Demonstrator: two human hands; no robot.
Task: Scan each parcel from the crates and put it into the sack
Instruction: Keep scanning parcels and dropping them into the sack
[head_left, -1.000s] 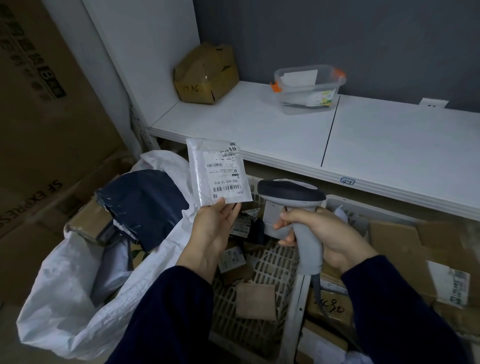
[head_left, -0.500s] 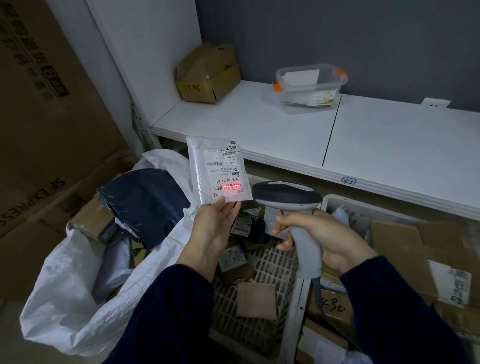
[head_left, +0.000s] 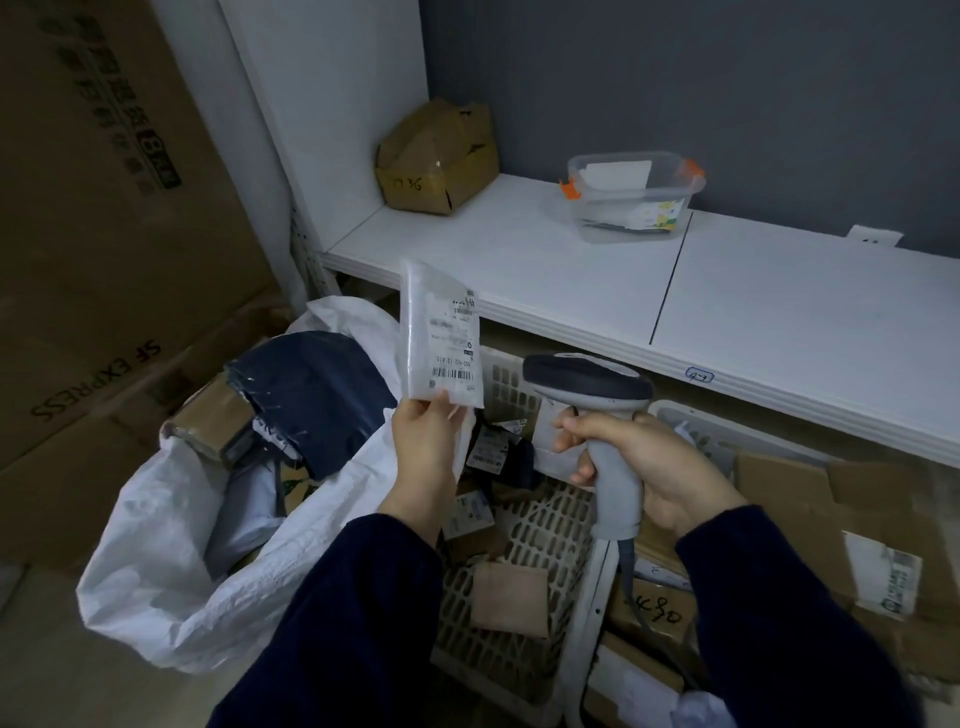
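Parcel (head_left: 441, 338): flat white packet, held upright at centre of frame, label side turned partly to the right, barcode near its lower edge. It is in the air, above the gap between sack and crate.

Left hand (head_left: 423, 447): thumb and fingers pinch the packet's bottom edge.

Right hand (head_left: 649, 467): fingers wrapped round the grey handle of the scanner (head_left: 589, 387). Its dark head sits just right of the packet, near it but apart. Cable hangs down from the handle.

Sack (head_left: 156, 561): white woven, lower left, mouth open. A dark blue bag (head_left: 317, 395) and a taped brown box (head_left: 208, 426) lie on top inside.

Crate (head_left: 545, 525): pale lattice, below my hands, a few small parcels in it. Second crate (head_left: 691, 421) to the right, with flattened cardboard over it.

White shelf (head_left: 519, 260) runs across the upper half: crushed cardboard box (head_left: 436, 156) at its left end, clear plastic tub (head_left: 634, 197) further right.
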